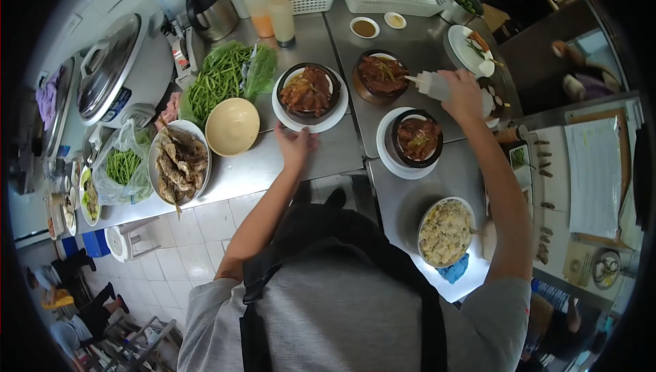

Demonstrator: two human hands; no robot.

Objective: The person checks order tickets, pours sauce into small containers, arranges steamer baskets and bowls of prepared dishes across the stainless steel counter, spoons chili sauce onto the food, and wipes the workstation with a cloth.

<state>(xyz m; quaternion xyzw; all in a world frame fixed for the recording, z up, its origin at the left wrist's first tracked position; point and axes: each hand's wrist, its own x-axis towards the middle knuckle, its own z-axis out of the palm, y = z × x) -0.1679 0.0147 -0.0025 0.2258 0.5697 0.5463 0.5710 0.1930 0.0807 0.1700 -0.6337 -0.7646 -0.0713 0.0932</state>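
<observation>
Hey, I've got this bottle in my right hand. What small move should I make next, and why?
I'd probably squeeze the bottle gently over the pot without a plate: your right hand holds it tilted sideways, with its nozzle pointing at that pot's meat.

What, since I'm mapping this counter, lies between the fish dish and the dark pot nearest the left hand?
In the head view, from the fish dish: a beige bowl, then the edge of the white plate under the dark pot.
</observation>
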